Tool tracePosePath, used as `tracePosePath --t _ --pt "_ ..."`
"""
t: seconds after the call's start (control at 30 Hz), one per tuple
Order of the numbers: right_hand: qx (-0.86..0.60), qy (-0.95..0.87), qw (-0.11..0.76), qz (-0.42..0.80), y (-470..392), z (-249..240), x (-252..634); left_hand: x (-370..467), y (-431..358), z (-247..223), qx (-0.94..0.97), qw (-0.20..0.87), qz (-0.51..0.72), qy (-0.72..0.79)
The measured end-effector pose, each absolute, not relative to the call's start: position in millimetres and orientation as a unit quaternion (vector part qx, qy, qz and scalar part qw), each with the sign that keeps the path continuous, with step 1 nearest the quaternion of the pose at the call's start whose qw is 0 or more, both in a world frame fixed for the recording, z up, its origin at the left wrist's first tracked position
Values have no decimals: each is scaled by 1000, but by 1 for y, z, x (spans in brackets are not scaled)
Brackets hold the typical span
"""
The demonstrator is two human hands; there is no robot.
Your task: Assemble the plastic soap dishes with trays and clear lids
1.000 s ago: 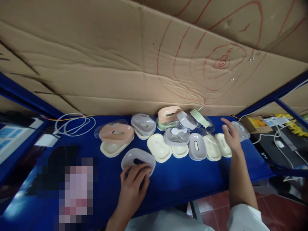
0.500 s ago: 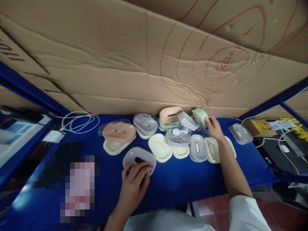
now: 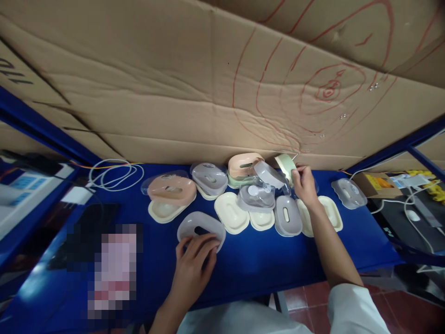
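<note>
My left hand (image 3: pixel 196 260) grips the near edge of a grey oval dish (image 3: pixel 200 223) with a dark slot, at the table's front. Farther back on the right, my right hand (image 3: pixel 304 183) pinches a pale green dish (image 3: pixel 287 166), tilted up near the cardboard. Left of it a grey dish (image 3: pixel 269 176) leans by a peach dish (image 3: pixel 246 163). Nearer lie a wrapped grey dish (image 3: pixel 256 198), a cream tray (image 3: pixel 232 213) and a grey slotted dish (image 3: pixel 288 215). Partly behind my right forearm is another cream tray (image 3: pixel 330 213).
A wrapped peach dish (image 3: pixel 172 189) and a wrapped grey dish (image 3: pixel 209 178) lie to the left. A clear-wrapped piece (image 3: pixel 348 194) sits right. Cardboard (image 3: pixel 156 93) walls the back. A coiled white cable (image 3: pixel 116 175) lies back left, and a carton (image 3: pixel 377 185) stands right.
My right hand has shifted slightly left with the green dish, which is now more tilted. More of the right cream tray shows. My left hand has stayed in place.
</note>
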State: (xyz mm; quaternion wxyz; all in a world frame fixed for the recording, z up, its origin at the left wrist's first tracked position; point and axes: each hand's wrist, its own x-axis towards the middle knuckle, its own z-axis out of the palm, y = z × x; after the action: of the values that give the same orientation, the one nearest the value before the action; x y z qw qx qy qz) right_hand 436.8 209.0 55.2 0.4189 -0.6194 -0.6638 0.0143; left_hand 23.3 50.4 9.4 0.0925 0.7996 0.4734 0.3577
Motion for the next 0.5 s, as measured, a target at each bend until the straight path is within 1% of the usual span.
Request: tracePosePath --t 0.13,0.23,0.37,0.43,0.47,0.5 --pt "-642 -641 421 -24 202 61 428 24 51 9 797 88 364 474" --pt "-632 -645 430 -25 197 69 418 23 50 8 798 91 367 470" --pt "-541 -764 352 -1 196 85 428 22 49 7 798 104 363 470" --pt "-587 -743 318 -43 195 89 463 22 49 7 798 106 365 468" --pt "-637 -702 310 -78 193 89 487 22 49 7 797 107 367 467" --pt "-704 -643 273 -127 190 87 514 22 49 7 796 108 369 467"
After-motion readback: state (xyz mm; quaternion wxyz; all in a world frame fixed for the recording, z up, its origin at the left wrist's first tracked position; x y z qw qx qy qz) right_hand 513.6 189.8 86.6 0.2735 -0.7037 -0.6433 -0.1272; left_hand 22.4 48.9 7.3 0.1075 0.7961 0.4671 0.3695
